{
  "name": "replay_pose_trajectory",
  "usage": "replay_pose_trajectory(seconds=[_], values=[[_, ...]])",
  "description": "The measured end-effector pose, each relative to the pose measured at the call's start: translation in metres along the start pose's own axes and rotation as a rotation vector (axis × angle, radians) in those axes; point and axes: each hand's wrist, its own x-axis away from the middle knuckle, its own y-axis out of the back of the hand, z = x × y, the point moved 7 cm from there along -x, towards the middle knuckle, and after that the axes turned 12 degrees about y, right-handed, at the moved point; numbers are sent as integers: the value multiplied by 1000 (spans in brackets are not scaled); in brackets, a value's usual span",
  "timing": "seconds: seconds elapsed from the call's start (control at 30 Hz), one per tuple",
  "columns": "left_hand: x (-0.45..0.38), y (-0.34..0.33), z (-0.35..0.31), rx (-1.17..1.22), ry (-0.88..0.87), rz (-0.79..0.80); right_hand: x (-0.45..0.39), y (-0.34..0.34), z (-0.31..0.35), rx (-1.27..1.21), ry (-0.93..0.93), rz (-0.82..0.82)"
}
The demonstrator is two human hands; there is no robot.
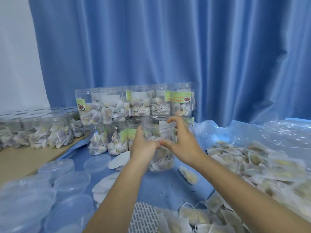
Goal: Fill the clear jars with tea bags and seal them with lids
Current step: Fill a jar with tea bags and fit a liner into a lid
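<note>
Blue satin curtains hung in glossy folds behind a surface covered with smooth blue cloth. Near its middle stood a clear cylindrical plastic jar with a threaded open neck, its lower half packed with soft, papery tea bags trailing thin white strings. The left hand gripped the jar's left wall, fingers curled round it, thumb pointing inward. The right hand held the right side, its fingers arched over the rim and its thumb reaching across the front to touch the left thumb.

Just behind, filled clear jars with green paper labels stood stacked in two tiers. Further left, on a bare tan board, sat a row of lidded squat jars holding more bags. Round translucent plastic lids lay scattered across the near left, glossy and shallow, blurred toward the corner. Flat white paper discs lay between the lids and the jar. A loose heap of pale crumpled tea bags spread over the right side, on wrinkled clear plastic sheeting catching the light. A round grey-and-white patterned object showed at the bottom edge, too cropped to identify.
</note>
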Motion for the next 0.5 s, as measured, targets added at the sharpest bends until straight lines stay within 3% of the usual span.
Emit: replay_pose_trajectory(seconds=[0.33,0.43,0.5], values=[[12,-3,69,83,27,-50,50,-36,-24,-45,33,31],[10,-1,74,53,23,-70,56,-23,-49,-139,-101,-127],[8,1,77,53,41,-84,61,-19,-75,131,-297,-79]])
